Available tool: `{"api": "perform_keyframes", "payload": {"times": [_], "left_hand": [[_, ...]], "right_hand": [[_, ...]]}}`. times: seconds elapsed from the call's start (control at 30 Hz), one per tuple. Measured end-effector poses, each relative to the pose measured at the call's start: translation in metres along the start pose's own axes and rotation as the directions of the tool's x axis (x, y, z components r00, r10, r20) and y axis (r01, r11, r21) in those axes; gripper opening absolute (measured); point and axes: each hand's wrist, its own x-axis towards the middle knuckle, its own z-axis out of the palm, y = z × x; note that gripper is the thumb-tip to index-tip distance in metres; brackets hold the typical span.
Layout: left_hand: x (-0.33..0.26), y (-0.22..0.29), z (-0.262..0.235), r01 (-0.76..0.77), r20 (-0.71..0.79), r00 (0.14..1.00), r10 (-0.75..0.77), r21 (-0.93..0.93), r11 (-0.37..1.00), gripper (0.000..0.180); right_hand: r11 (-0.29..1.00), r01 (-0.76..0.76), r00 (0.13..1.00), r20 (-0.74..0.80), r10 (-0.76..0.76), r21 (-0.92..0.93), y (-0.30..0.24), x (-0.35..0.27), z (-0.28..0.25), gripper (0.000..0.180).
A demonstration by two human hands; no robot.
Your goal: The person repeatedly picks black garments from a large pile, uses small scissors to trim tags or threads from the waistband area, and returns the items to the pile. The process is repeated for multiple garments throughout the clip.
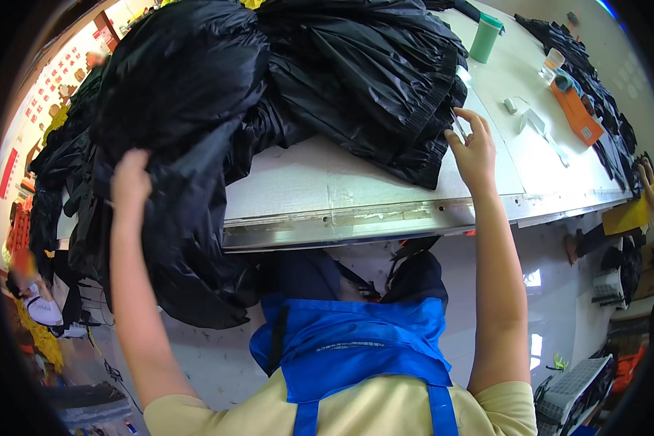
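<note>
A heap of shiny black garments (pixel 341 65) covers the left and middle of the white table, and part of it hangs over the near edge. My left hand (pixel 131 180) is at the hanging cloth on the left; motion smears its fingers, so its grip is unclear. At the elastic-gathered edge of the black cloth, my right hand (pixel 477 151) pinches a thin metal tool (pixel 458 123). Its tip is beside the gathers, and its exact kind is too small to make out.
On the white table (pixel 385 174) stand a green cylinder (pixel 485 38) and a clear cup (pixel 552 62). An orange box (pixel 576 112) lies farther right, near more black garments. A white basket (pixel 575 389) is on the floor at lower right. Other people are at both sides.
</note>
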Motion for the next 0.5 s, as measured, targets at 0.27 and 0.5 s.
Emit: {"api": "perform_keyframes", "payload": {"times": [0.27,0.5], "left_hand": [[-0.028,0.011,-0.057,-0.023,-0.043,0.999,0.001,-0.518,0.855,0.025],[-0.062,0.225,-0.083,-0.361,-0.24,0.92,0.311,-0.828,0.429,0.044]], "right_hand": [[0.666,-0.506,0.862,0.291,0.416,0.548,0.027,0.035,0.011,0.02],[0.472,-0.466,0.879,0.331,0.343,0.748,-0.055,-0.054,0.007,0.024]]}}
